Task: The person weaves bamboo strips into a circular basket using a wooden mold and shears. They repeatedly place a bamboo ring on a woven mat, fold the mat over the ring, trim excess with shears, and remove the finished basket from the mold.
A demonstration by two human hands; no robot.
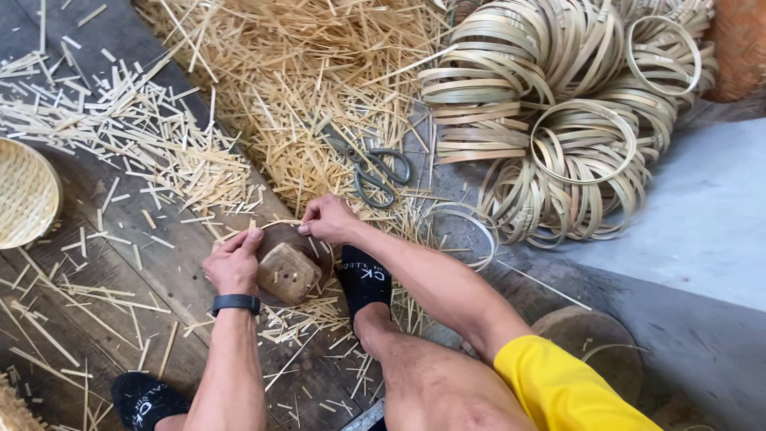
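Observation:
My left hand [234,263] grips a thin bamboo strip bent into a ring [275,226] and rests against a pale wooden block [287,273] on the floor. My right hand [325,218] pinches the same ring at its far side, fingers closed on the strip. The ring curves around the block; its lower part is hidden behind the block and my foot in a black sock [365,281]. A black band sits on my left wrist.
Grey scissors [375,169] lie on a heap of bamboo offcuts [295,80]. Stacks of finished bamboo rings [558,104] fill the upper right. A woven tray [24,191] sits at the left edge. A round wooden stool [594,335] stands by my knee.

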